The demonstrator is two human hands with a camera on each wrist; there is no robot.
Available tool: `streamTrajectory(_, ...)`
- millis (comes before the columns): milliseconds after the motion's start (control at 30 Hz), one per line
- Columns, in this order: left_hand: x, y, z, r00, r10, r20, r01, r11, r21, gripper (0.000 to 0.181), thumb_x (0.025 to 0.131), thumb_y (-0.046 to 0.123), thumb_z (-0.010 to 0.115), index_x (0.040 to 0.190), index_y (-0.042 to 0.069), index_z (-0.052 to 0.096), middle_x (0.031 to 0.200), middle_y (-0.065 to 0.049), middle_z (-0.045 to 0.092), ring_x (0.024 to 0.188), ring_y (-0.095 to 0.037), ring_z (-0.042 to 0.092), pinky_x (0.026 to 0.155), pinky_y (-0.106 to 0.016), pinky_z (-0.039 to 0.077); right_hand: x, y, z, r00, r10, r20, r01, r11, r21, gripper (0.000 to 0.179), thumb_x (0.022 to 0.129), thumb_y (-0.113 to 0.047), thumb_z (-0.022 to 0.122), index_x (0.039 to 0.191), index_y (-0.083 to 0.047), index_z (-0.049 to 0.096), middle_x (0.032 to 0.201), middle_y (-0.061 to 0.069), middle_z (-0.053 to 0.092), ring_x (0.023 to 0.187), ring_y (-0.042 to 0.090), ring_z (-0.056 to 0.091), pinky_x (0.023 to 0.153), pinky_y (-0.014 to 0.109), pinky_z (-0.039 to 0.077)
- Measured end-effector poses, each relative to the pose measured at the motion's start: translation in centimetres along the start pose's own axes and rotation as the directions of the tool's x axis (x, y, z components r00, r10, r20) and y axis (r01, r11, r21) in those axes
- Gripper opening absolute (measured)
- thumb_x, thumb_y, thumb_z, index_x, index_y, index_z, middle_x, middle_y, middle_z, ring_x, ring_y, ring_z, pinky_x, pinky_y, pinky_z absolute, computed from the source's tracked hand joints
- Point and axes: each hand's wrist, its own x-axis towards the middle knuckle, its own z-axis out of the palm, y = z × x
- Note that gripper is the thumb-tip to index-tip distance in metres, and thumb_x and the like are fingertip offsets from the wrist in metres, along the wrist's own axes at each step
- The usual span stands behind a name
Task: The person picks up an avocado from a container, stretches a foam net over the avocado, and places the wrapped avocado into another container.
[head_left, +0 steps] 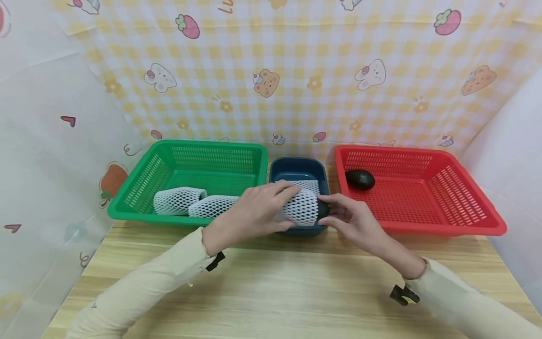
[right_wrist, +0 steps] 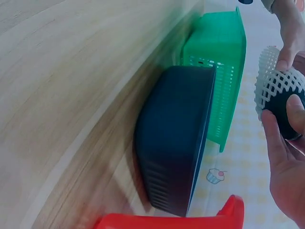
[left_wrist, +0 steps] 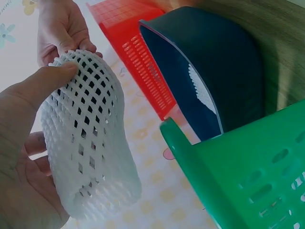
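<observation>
A left hand [head_left: 254, 207] grips a net [head_left: 302, 208]; the right hand [head_left: 355, 220] pinches an avocado [head_left: 323, 210] at three o'clock, seemingly mid-wrapping, needing pushing inward.

Curled left hand [head_left: 259, 207] opposite right hand [head_left: 356, 220]

Between your sleeves [head_left: 156, 273], the bench [head_left: 288, 287] lies bare along the near side. Above the navy bin [head_left: 298, 167], your left grip [head_left: 258, 206], your right grip [head_left: 355, 219] and the netted avocado [head_left: 306, 209] between them block a straight drop. The green basket [head_left: 211, 160] and the red basket [head_left: 440, 228] flank that bin, leaving you only narrow slots. You can enter the red basket freely right of its loose avocado [head_left: 360, 179], and the green basket behind its foam nets [head_left: 175, 201]; the patterned curtain [head_left: 313, 113] closes the back.
</observation>
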Motion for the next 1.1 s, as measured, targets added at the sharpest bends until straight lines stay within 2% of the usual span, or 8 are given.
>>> streamTrajectory(233,0.0,0.0,0.1,1.000,0.000,-0.008,0.000,1.000,-0.006,0.073,0.082,0.038,0.087,0.138,0.002,0.058,0.132,-0.012,0.060,0.111,-0.025,0.062,0.082,-0.037,0.057,0.3,0.1,0.7,1.000,0.022,-0.021,-0.022,1.000,-0.006,0.055,0.081,0.015,0.078,0.132,0.002,0.063,0.115,0.014,0.068,0.087,0.021,0.070,0.076,0.030,0.058)
streamTrajectory(400,0.1,0.1,0.1,1.000,-0.012,0.006,0.012,1.000,0.001,0.074,0.082,0.041,0.086,0.139,0.003,0.058,0.133,-0.011,0.060,0.112,-0.024,0.062,0.083,-0.037,0.057,0.4,0.1,0.7,0.998,0.057,0.026,-0.058,0.998,0.040,0.057,0.085,0.013,0.074,0.139,0.001,0.059,0.122,0.013,0.066,0.093,0.021,0.069,0.079,0.031,0.057)
streamTrajectory(533,0.2,0.2,0.0,1.000,-0.024,0.015,0.024,1.000,0.001,0.074,0.081,0.041,0.087,0.139,0.004,0.058,0.133,-0.011,0.060,0.112,-0.025,0.062,0.084,-0.037,0.057,0.4,0.2,0.6,0.998,0.046,0.050,-0.050,0.995,0.082,0.059,0.087,0.016,0.069,0.142,0.000,0.056,0.128,0.013,0.063,0.098,0.024,0.068,0.082,0.032,0.057)
streamTrajectory(667,0.2,0.1,0.0,0.999,-0.026,0.018,0.026,1.000,-0.006,0.074,0.080,0.039,0.088,0.139,0.004,0.058,0.134,-0.011,0.060,0.111,-0.025,0.061,0.084,-0.038,0.056,0.4,0.2,0.9,0.999,0.035,0.000,-0.034,0.995,0.091,0.054,0.087,0.016,0.070,0.138,0.001,0.060,0.123,0.012,0.065,0.096,0.025,0.068,0.080,0.031,0.057)
streamTrajectory(800,0.1,0.1,0.2,1.000,-0.021,0.018,0.021,1.000,-0.011,0.073,0.080,0.038,0.089,0.138,0.005,0.059,0.135,-0.011,0.059,0.113,-0.025,0.060,0.086,-0.037,0.056,0.3,0.2,1.5,0.996,0.065,-0.060,-0.058,0.992,0.110,0.047,0.087,0.015,0.072,0.132,0.003,0.064,0.117,0.013,0.069,0.095,0.023,0.068,0.078,0.030,0.057)
streamTrajectory(933,0.1,0.0,0.4,1.000,-0.016,0.014,0.016,1.000,-0.010,0.071,0.081,0.039,0.087,0.138,0.005,0.060,0.135,-0.011,0.059,0.117,-0.026,0.058,0.088,-0.038,0.055,0.2,0.4,2.0,0.992,0.074,-0.098,-0.060,0.989,0.137,0.046,0.085,0.018,0.071,0.129,0.006,0.065,0.119,0.017,0.068,0.100,0.021,0.068,0.082,0.030,0.056)
streamTrajectory(1100,0.3,0.1,0.4,1.000,-0.010,0.012,0.010,1.000,0.005,0.068,0.083,0.040,0.086,0.136,0.006,0.061,0.133,-0.009,0.060,0.113,-0.025,0.059,0.086,-0.037,0.055,0.4,0.5,2.5,0.991,0.061,-0.122,-0.042,0.988,0.147,0.045,0.084,0.021,0.069,0.127,0.008,0.064,0.120,0.020,0.067,0.103,0.019,0.068,0.086,0.032,0.055)
